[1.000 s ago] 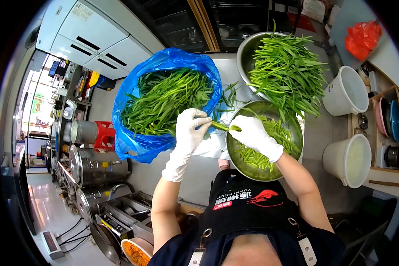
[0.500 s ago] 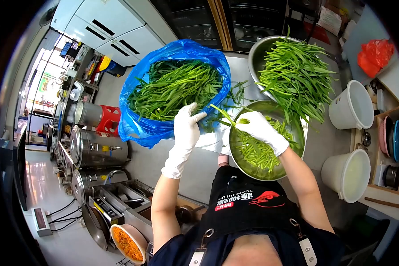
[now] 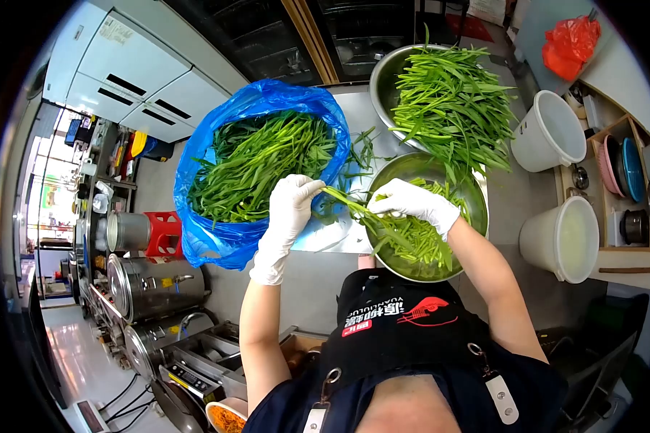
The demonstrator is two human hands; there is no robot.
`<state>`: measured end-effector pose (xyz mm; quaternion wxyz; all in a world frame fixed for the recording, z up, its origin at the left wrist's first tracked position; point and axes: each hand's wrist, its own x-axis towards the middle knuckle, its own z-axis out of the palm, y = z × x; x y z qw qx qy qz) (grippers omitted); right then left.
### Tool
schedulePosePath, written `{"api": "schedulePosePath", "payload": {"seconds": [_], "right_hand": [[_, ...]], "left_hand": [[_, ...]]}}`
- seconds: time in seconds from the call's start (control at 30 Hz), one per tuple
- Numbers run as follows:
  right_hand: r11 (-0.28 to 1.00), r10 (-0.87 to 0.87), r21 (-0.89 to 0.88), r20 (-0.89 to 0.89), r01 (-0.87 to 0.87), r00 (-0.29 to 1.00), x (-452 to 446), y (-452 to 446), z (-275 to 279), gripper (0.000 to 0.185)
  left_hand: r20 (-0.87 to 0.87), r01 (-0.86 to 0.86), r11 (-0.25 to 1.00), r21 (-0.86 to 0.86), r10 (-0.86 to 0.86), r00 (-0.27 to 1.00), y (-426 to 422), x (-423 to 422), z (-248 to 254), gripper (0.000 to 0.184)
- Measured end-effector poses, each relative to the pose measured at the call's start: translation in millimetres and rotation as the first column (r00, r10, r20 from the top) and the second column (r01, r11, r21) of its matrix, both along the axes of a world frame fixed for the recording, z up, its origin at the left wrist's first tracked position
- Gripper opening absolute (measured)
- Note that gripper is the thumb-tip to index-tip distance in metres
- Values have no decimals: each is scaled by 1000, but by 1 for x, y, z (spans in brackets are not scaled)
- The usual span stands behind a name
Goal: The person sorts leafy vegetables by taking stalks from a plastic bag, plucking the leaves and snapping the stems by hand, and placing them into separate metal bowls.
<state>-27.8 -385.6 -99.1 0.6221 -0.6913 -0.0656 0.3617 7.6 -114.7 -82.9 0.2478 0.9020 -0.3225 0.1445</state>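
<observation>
Both my hands wear white gloves. My left hand (image 3: 290,206) pinches one end of a water spinach stalk (image 3: 344,199), beside the near right edge of a blue plastic bag (image 3: 195,242). Long leafy water spinach (image 3: 267,166) fills that bag. My right hand (image 3: 415,203) grips the same stalk farther along, above a metal bowl (image 3: 478,206). Short pieces of green stem (image 3: 419,245) lie in this bowl. Behind it, a larger metal bowl (image 3: 384,94) is heaped with long leafy stalks (image 3: 448,108) that hang over its rim.
Loose leaves (image 3: 360,148) lie on the metal table (image 3: 357,112) between bag and bowls. Two white buckets (image 3: 560,242) stand at the right, near a shelf. Large steel pots (image 3: 155,285) line the left. A tub of orange shreds (image 3: 227,417) sits at lower left.
My left hand has closed its fingers on the stalk's end, where before they were apart and off it. My right hand still holds the stalk. The camera view has shifted.
</observation>
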Motion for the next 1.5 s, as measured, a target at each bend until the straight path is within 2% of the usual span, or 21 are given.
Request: {"api": "schedulePosePath", "payload": {"seconds": [0.13, 0.3, 0.5, 0.6, 0.73, 0.87, 0.97, 1.03, 1.1, 1.17, 1.2, 1.23, 1.3, 1.33, 1.43, 1.47, 1.5], "right_hand": [[988, -32, 150, -88, 45, 996, 3, 10, -14, 18], [980, -8, 196, -78, 23, 997, 3, 25, -17, 18], [965, -36, 252, -127, 67, 991, 4, 37, -19, 21], [966, -145, 200, -118, 167, 982, 6, 41, -21, 21], [901, -387, 142, -161, 410, 908, 2, 46, -27, 22], [738, -566, 182, -357, 649, 743, 1, 45, -30, 19], [664, -654, 138, -369, 735, 660, 5, 32, -67, 19], [601, -773, 13, -245, 799, 585, 9, 18, -66, 21], [703, -708, 88, -5, 706, 706, 12, 16, -52, 20], [802, -578, 24, 286, 597, 764, 15, 40, 1, 21], [830, -494, 79, 564, 553, 662, 21, 51, -17, 20], [848, -286, -43, 802, 528, 525, 20, 60, -12, 22], [829, 29, -267, 898, 491, 439, 10, 76, 0, 26], [766, 220, -388, 907, 512, 359, 8, 82, 7, 25], [733, 361, -426, 904, 530, 228, 9, 84, -6, 25], [729, 383, -449, 893, 517, 236, 6, 81, -9, 15], [754, 336, -422, 906, 503, 256, 3, 79, -5, 14]], "left_hand": [[45, 77, 997, -16, -76, 996, 10, 11, 0, 19], [109, 158, 987, -12, -156, 982, 12, 23, 11, 21], [140, 164, 984, 71, -173, 975, 11, 31, 14, 23], [151, 152, 983, 102, -166, 974, 15, 34, 13, 24], [195, 129, 978, 167, -161, 968, 17, 28, 16, 25], [209, 107, 966, 235, -158, 965, 10, 13, 7, 22], [217, 61, 976, 210, -107, 970, 6, 6, -4, 23], [195, -1, 983, 182, -35, 980, 15, 5, 0, 24], [169, 40, 989, 144, -65, 984, 14, 4, 3, 18], [120, 16, 991, 135, -32, 992, 6, 1, 5, 14], [104, 4, 991, 130, -17, 994, 0, 2, 7, 13], [49, -39, 993, 115, 33, 998, -2, 1, 3, 10], [-111, -72, 995, -76, 63, 992, -5, 2, -3, 10], [-259, -90, 992, -89, 64, 964, -6, 0, -2, 12], [-584, -143, 978, -153, 27, 811, -8, -5, 1, 19], [-673, -171, 973, -154, 23, 740, -7, -7, -1, 21], [-763, -203, 964, -169, 2, 646, -7, -8, 0, 20]]}}
